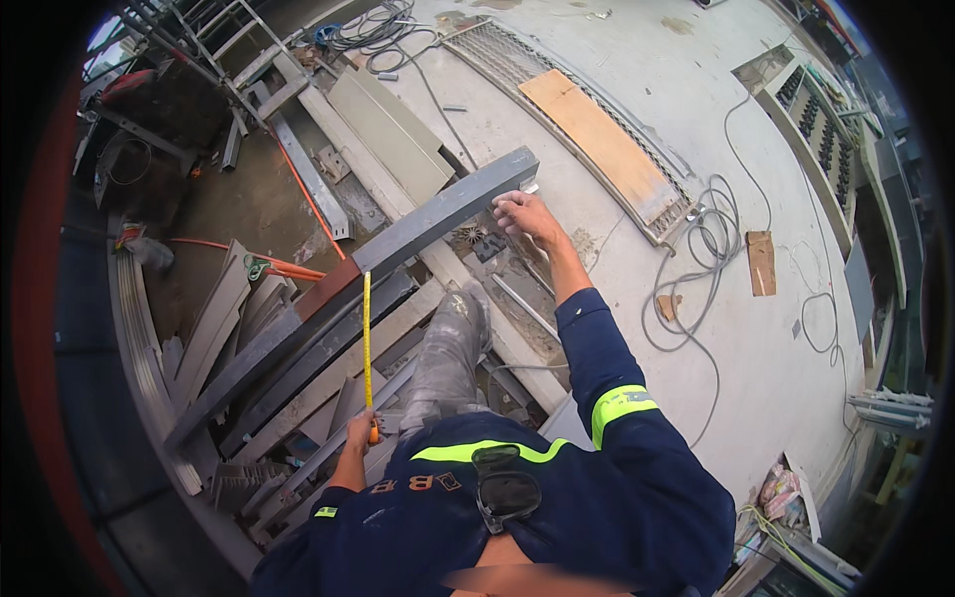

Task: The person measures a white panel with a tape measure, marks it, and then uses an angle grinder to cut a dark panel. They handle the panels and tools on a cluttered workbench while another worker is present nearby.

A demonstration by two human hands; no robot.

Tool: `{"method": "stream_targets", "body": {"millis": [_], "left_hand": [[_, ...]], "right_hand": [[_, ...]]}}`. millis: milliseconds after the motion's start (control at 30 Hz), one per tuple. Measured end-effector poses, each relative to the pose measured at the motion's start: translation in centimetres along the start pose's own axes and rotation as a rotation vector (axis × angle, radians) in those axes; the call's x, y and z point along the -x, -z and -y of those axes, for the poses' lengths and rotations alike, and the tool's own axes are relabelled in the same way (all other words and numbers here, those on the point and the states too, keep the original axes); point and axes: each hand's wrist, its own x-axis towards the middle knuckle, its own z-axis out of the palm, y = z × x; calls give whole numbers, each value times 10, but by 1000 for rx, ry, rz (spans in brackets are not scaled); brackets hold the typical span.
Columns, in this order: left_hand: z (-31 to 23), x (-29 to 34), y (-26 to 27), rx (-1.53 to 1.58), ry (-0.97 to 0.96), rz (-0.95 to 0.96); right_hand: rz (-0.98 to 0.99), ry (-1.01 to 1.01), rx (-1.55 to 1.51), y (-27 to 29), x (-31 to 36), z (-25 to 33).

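A long grey square steel tube (438, 209) with a reddish-brown primer band (328, 290) slants across in front of me. My left hand (360, 430), low and left of my leg, is closed round an orange tape measure (374, 433). Its yellow blade (367, 338) runs out straight, the far end meeting the tube's near edge beside the brown band. Close to the tube's far right end is my right hand (529, 218), fingers curled. A small pale piece (529, 186) shows just beyond its fingertips; what the fingers hold, if anything, I cannot make out.
Steel sections and boards (298, 398) lie stacked under the tube. A ladder (224, 40) stands far left. An orange hose (303, 189) crosses the ground. To the right are a mesh frame (517, 60) with a plywood sheet (597, 139) and looped grey cable (711, 234).
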Motion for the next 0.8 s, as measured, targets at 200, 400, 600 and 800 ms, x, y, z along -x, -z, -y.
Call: {"method": "stream_targets", "body": {"millis": [200, 400, 600, 800], "left_hand": [[-297, -23, -100, -89, -118, 49], [-546, -3, -188, -189, -464, 119], [-720, -35, -313, -73, -349, 233], [-864, -70, -428, 91, -252, 33]], "right_hand": [[-331, -360, 238, 155, -106, 43], [-447, -645, 36, 265, -49, 10], [-592, -1158, -136, 350, -29, -16], [-237, -1219, 162, 494, -245, 33]]}}
